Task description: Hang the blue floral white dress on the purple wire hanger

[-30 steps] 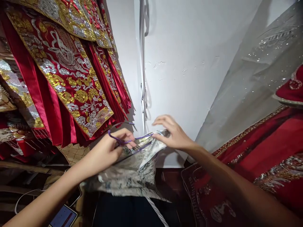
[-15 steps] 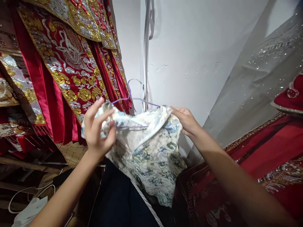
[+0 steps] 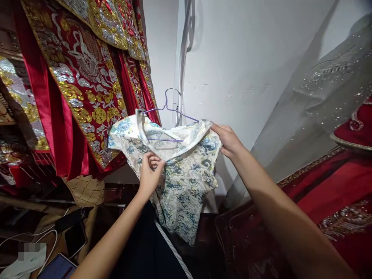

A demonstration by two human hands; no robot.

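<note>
A cream garment with a blue and green floral print [image 3: 180, 182] hangs on a thin purple wire hanger [image 3: 170, 110], held up in front of a white wall. My right hand [image 3: 228, 138] grips the garment's right shoulder edge. My left hand [image 3: 149, 174] pinches the fabric at the front, just below the neckline, fingers curled on the cloth. The hanger's hook points up and hangs on nothing visible.
Red garments with gold and silver embroidery [image 3: 84, 77] hang at the left. More red embroidered cloth [image 3: 325, 201] and a grey sequinned fabric [image 3: 322, 100] lie at the right. A phone [image 3: 56, 267], white cables and a beige quilted item [image 3: 85, 190] sit at lower left.
The garment was lifted and spread out on the hanger. My left hand moved from the left shoulder down to the front below the neckline; my right hand stayed on the right shoulder.
</note>
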